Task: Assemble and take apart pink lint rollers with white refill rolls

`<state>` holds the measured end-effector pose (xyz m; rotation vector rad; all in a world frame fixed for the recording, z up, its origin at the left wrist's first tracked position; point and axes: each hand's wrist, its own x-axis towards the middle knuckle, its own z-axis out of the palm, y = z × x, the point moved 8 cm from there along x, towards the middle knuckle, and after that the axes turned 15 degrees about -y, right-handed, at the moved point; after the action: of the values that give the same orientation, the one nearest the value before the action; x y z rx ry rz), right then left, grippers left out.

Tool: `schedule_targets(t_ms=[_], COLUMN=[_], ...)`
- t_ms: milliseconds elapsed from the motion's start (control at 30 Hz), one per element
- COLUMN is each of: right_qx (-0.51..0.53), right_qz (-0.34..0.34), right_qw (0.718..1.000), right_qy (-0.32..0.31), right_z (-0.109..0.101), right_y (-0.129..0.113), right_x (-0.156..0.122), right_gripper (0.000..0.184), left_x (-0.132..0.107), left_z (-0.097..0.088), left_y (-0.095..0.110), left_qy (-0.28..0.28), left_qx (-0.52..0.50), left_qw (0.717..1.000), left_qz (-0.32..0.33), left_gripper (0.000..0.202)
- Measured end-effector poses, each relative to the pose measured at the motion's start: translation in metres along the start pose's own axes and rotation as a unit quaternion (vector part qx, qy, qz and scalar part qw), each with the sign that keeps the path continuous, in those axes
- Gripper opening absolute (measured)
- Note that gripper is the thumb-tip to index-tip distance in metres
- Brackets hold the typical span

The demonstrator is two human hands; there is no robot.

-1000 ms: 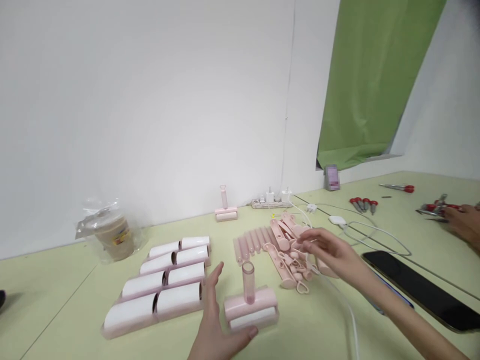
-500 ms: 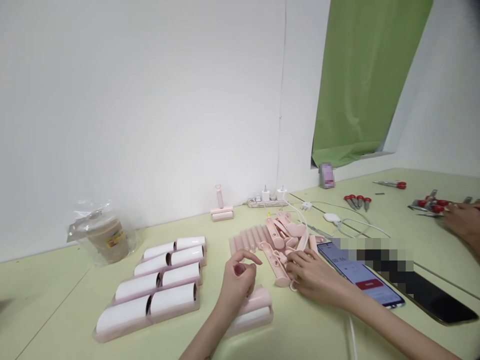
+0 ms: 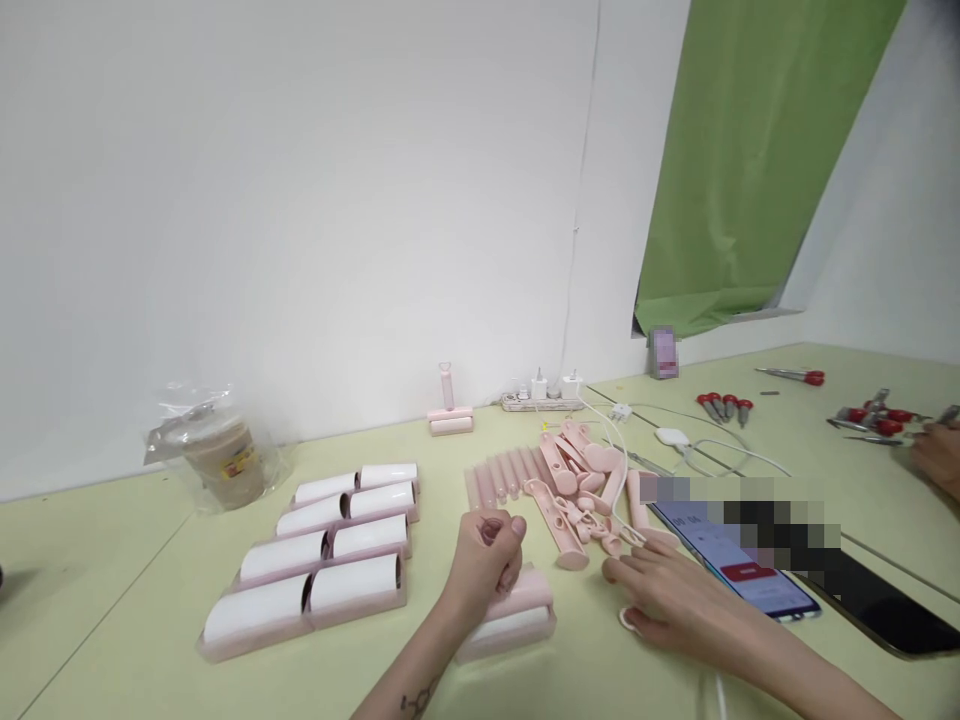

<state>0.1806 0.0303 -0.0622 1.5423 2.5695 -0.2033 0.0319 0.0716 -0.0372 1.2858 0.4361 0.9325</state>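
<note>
1. Location: the pink lint roller (image 3: 516,622) rests on the table (image 3: 142,630), directly below the left hand (image 3: 484,560). Rows of white rolls (image 3: 356,588) lie to its left, well apart.
2. Handling, roller: in my judgement, the left hand should hold the roller flat and steady, pressing straight down rather than sideways, so that the head does not tip or slide.
3. Handling, loop: the small pale loop (image 3: 625,620) is best held at its edge, lightly, with the fingertips. The white cable (image 3: 622,455) crosses the pile of pink parts (image 3: 571,552) near the fingers; a snag there could drag pieces about.
4. Grip, left: fingers curled in closed, thumb over the top. The handle is hidden by the fist; I judge that it is clasped inside.
5. Grip, right: the right hand (image 3: 679,595) is low over the table, palm down, fingers partly bent. The loop shows at the thumb, apparently pinched; firmness cannot be determined.
6. Surroundings: the lit phone (image 3: 757,572) lies just beyond the right hand.
</note>
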Motion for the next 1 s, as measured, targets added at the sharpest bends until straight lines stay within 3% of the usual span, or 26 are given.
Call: schedule_targets(t_ms=[67, 167, 233, 333, 400, 467, 533, 633, 733, 867, 1000], right_qx=[0.044, 0.210, 0.341, 0.510, 0.572, 0.595, 0.589, 0.539, 0.529, 0.525, 0.506], right_qz=[-0.017, -0.057, -0.087, -0.139, -0.171, -0.194, -0.189, -0.170, -0.185, -0.181, -0.205], right_qw=[0.999, 0.975, 0.935, 0.846, 0.798, 0.777, 0.781, 0.806, 0.800, 0.802, 0.821], right_qy=[0.008, 0.035, 0.054, 0.074, 0.080, 0.077, 0.090, 0.174, 0.217, 0.220, 0.169], right_z=[-0.014, -0.049, -0.074, -0.103, -0.111, -0.110, -0.102, -0.093, -0.085, -0.080, -0.080], right_y=[-0.002, -0.004, -0.009, -0.025, -0.039, -0.052, -0.059, -0.063, -0.073, -0.081, -0.084], right_x=[0.000, 0.007, 0.017, 0.037, 0.050, 0.060, 0.067, 0.067, 0.064, 0.064, 0.066], right_gripper=[0.031, 0.029, 0.029, 0.029, 0.025, 0.023, 0.025, 0.029, 0.034, 0.030, 0.021], left_x=[0.000, 0.001, 0.001, 0.001, 0.001, 0.001, 0.001, 0.001, 0.001, 0.000, -0.001], left_z=[0.000, 0.002, 0.003, 0.003, 0.003, 0.001, -0.002, -0.008, -0.009, -0.005, -0.005], left_y=[-0.001, -0.002, -0.002, -0.002, -0.004, -0.007, -0.013, -0.019, -0.018, -0.013, -0.010], left_qy=[-0.010, -0.023, -0.026, -0.021, -0.016, -0.012, -0.007, 0.009, 0.012, 0.002, 0.009], left_qx=[-0.025, -0.073, -0.108, -0.137, -0.140, -0.137, -0.135, -0.137, -0.150, -0.166, -0.157], left_qw=[1.000, 0.997, 0.994, 0.990, 0.990, 0.990, 0.990, 0.989, 0.986, 0.983, 0.984], left_qz=[0.007, 0.017, 0.023, 0.027, 0.030, 0.031, 0.035, 0.049, 0.076, 0.074, 0.078], left_gripper=[0.054, 0.062, 0.063, 0.063, 0.063, 0.064, 0.065, 0.066, 0.061, 0.059, 0.059])
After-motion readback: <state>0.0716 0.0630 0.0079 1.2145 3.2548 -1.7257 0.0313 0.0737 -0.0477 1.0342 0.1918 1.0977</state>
